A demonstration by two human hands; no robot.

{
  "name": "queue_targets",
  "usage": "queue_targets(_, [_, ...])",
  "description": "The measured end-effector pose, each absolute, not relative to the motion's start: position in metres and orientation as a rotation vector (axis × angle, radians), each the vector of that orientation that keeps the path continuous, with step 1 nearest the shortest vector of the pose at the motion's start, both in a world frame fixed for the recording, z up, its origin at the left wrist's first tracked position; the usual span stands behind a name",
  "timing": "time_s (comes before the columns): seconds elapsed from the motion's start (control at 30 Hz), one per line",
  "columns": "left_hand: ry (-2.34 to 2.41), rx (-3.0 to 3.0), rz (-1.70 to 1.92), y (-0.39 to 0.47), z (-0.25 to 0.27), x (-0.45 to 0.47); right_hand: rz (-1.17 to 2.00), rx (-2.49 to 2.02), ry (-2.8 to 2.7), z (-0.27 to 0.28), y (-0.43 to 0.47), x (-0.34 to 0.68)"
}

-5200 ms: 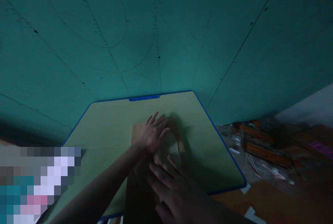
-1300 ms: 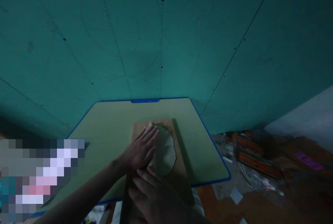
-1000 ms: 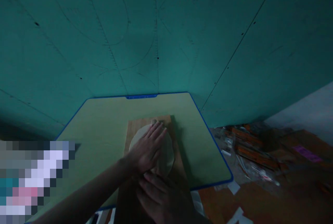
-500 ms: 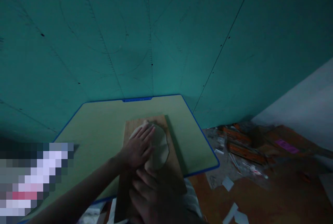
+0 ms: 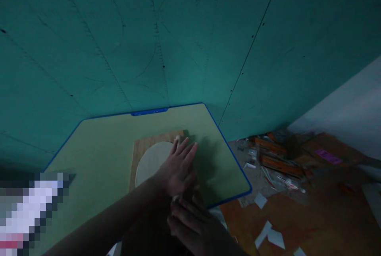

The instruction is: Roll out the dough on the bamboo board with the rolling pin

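Observation:
A pale round sheet of dough [image 5: 153, 163] lies flat on a wooden board [image 5: 142, 144]. My left hand [image 5: 180, 168] lies over a thin rolling pin [image 5: 177, 138], fingers stretched out and slightly apart, at the right side of the dough. Only the pin's far tip shows clearly; the rest is under the hand. Nearer to me, the curled fingers of my right hand [image 5: 190, 220] close around the pin's near end, which is mostly hidden in shadow. The lower part of the board is dark and covered by my arms.
Under the board stands a pale table with a blue rim [image 5: 229, 149], against a green wall [image 5: 190, 41] with pencil marks. On the floor at right lie orange-brown pieces in clear plastic [image 5: 279, 164], flat cardboard [image 5: 336, 153] and white scraps [image 5: 275, 238]. A blurred-out patch covers the lower left.
Both hands and the rolling pin have moved right, from across the middle of the dough to its right side. More of the dough's left part shows. The view has shifted slightly.

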State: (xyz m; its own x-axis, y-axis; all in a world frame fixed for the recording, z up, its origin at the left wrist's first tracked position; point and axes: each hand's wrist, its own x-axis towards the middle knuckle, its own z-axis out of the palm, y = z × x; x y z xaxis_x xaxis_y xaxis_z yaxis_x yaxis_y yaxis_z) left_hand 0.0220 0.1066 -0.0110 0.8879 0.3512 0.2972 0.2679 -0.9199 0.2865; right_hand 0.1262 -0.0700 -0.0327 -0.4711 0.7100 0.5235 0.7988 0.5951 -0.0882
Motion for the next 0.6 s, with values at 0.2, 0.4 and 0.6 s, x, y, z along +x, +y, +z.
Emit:
queue_targets(0.2, [0.586, 2.899, 0.434, 0.111, -0.018, 0.006, 0.031, -1.273, -2.352, -0.015, -0.071, 0.114])
queue_targets(0.4, [0.703, 2.964, 0.471, 0.121, -0.026, -0.079, 0.013, -1.086, -2.427, -0.018, -0.05, 0.059])
queue_targets(0.6, [0.669, 2.91, 0.485, 0.115, -0.017, -0.059, 0.175, -1.07, -2.414, -0.014, -0.05, 0.082])
